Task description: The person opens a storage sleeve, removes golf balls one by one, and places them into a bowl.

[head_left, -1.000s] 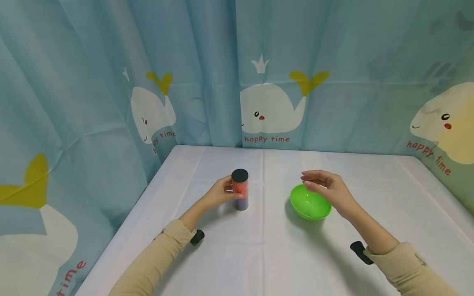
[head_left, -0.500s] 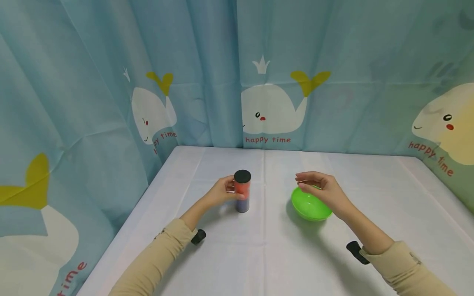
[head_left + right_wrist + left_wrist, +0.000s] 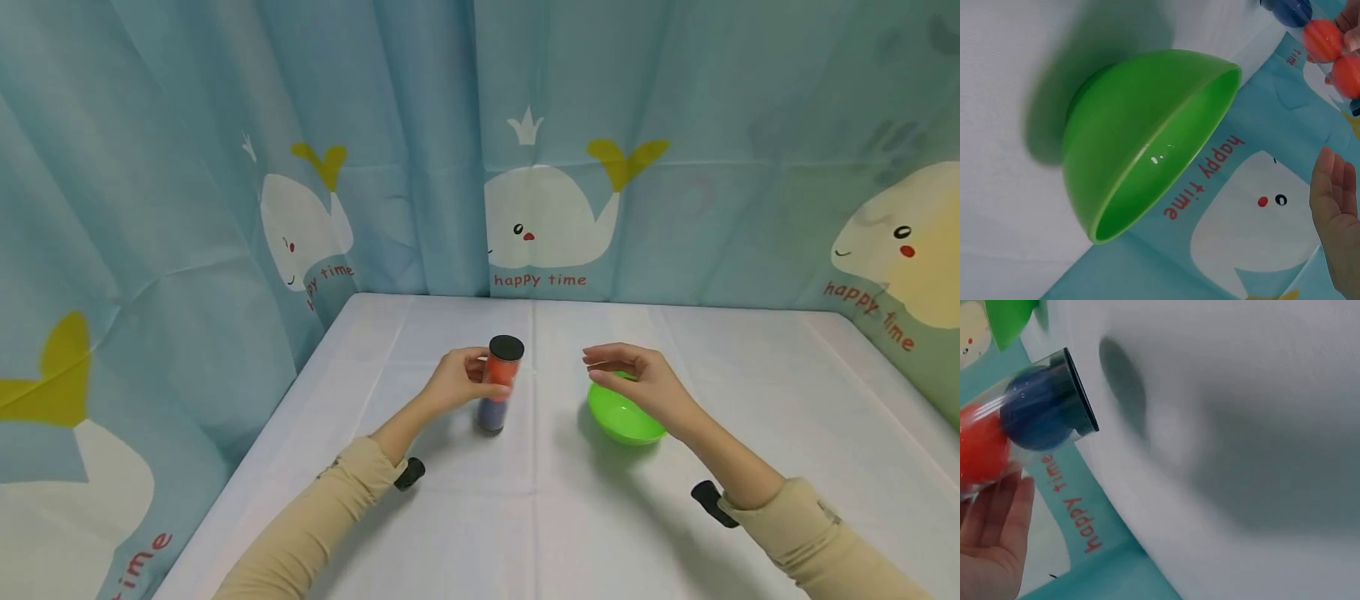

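- My left grip (image 3: 459, 382) holds a clear tube (image 3: 504, 371), thumb on the near side and fingers curled round behind it.
- The tube is tilted, its black cap (image 3: 506, 347) leaning to the right; in the left wrist view its lower end is clear of the tabletop (image 3: 555, 500), with its shadow lying apart from it.
- Through the clear wall I can see a dark blue ball (image 3: 1035, 409) at the lower end and an orange ball (image 3: 982, 447) next to it; the right wrist view shows a second orange one further up.
- My right grip (image 3: 637, 379) is wide, the fingers extended and the thumb parted from them, just above the far side of a green bowl (image 3: 626, 421) and apart from it.
- The bowl stands upright on the tabletop, to the right of the tube, its inside facing up.
- I wear beige sleeves (image 3: 311, 521), with a black device (image 3: 410, 473) at my left wrist.
- Behind the tabletop hangs a blue curtain (image 3: 420, 125) printed with white whales and "happy time".
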Tool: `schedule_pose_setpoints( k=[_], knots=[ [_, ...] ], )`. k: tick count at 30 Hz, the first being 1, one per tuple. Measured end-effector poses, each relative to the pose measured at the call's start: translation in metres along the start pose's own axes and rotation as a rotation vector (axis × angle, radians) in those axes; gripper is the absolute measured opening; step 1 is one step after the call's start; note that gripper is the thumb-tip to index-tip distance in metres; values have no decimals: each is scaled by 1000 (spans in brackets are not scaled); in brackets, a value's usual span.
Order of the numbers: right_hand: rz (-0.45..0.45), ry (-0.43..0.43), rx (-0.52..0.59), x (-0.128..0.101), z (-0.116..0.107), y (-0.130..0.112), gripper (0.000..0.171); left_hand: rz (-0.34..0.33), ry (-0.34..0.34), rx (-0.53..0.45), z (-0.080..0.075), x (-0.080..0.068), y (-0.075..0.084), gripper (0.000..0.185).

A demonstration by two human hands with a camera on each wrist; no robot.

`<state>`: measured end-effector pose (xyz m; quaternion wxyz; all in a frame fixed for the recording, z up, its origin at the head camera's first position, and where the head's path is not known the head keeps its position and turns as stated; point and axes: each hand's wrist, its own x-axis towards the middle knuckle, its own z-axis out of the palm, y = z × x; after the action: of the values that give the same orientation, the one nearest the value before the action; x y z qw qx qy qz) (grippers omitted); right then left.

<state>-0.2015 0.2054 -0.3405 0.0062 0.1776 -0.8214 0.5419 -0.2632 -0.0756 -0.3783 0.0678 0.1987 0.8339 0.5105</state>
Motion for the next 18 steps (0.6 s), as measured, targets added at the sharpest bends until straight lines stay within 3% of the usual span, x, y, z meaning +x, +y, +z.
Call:
schedule_pose_setpoints(
  k=[9, 18],
  knots=[
    [-16, 11, -17, 7, 0, -11, 37, -15, 88, 39, 14, 3, 20, 54],
    [-41, 25, -18, 6, 8, -19, 41, 106, 82, 32, 27, -11, 39, 52]
  ],
)
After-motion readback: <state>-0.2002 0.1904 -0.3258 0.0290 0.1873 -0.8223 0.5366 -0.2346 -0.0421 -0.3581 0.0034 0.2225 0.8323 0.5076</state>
